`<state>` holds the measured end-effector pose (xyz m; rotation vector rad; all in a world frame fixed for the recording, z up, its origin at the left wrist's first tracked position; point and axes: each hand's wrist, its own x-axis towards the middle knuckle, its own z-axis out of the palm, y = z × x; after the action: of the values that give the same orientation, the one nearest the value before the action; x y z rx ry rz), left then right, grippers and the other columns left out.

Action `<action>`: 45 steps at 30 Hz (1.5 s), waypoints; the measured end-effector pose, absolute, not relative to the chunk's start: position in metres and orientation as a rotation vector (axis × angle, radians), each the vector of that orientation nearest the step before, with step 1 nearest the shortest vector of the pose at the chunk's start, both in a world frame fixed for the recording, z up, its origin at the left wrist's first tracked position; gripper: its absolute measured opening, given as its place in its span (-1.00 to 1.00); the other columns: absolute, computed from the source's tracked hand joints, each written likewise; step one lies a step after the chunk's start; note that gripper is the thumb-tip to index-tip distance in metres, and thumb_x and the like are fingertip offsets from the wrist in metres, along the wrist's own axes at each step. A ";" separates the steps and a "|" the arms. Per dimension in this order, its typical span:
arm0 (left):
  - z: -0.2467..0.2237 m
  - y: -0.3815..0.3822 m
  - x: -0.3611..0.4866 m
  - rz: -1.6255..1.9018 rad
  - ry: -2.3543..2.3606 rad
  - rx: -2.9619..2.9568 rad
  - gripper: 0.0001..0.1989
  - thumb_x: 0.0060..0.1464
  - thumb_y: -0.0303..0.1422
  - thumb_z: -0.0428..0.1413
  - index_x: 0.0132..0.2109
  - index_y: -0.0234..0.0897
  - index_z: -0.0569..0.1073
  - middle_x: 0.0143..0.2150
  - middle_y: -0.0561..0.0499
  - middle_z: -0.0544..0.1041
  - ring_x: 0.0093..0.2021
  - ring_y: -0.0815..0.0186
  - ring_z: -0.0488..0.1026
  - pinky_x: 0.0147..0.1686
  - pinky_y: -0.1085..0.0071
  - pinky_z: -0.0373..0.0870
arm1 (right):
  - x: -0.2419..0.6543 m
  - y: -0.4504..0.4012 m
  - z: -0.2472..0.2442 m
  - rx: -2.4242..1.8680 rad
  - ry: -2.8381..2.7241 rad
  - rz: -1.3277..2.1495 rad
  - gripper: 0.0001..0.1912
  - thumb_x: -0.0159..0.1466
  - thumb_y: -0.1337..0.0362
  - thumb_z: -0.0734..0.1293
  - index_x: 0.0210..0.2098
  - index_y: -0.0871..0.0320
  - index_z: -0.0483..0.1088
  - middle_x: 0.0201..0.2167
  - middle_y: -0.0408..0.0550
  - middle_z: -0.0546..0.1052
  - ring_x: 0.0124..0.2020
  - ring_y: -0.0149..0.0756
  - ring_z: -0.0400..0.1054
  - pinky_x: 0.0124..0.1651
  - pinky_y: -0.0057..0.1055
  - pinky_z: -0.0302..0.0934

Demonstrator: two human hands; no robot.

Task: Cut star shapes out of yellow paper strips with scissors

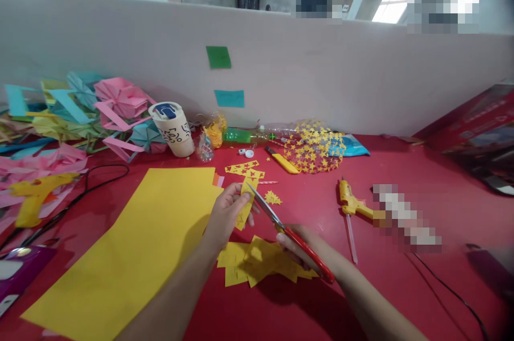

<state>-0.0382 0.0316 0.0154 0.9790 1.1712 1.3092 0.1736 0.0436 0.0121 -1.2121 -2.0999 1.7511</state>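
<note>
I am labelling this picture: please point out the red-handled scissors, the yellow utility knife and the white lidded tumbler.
Red-handled scissors [274, 218]: head view, on the blades near the pivot.
Yellow utility knife [284, 161]: head view, middle of the yellow body.
White lidded tumbler [175, 133]: head view, middle of the patterned side.

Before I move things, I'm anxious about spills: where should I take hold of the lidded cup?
Probably hold the cup around its middle, from your side: it stands upright, its wall is round, and folded paper shapes crowd its left.
</note>
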 end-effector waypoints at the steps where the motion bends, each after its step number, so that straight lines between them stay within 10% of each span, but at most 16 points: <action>1: 0.016 0.032 -0.038 1.309 1.168 0.973 -0.87 0.16 -0.29 0.05 -0.25 -0.27 0.32 -0.48 0.08 0.55 -0.67 0.44 0.40 -0.58 0.50 0.31 | 0.174 0.044 0.013 -1.211 -2.110 1.759 -0.47 0.27 -0.22 0.15 -0.45 0.16 0.16 -0.61 -0.26 0.16 -0.63 -0.52 0.06 -0.62 -0.60 -0.05; 45: 0.013 0.033 -0.039 1.276 1.163 0.867 -0.84 0.11 -0.27 0.09 -0.26 -0.26 0.32 -0.52 0.06 0.55 -0.70 0.45 0.37 -0.71 0.57 0.20 | 0.173 0.042 0.002 -1.241 -2.013 1.813 -0.43 0.25 -0.25 0.13 -0.51 0.14 0.11 -0.69 -0.28 0.16 -0.71 -0.56 -0.01 -0.71 -0.62 -0.09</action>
<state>-0.0387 0.0331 0.0131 0.8666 1.1633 1.2765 0.1731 0.0421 0.0024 -1.2415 -2.0126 1.8126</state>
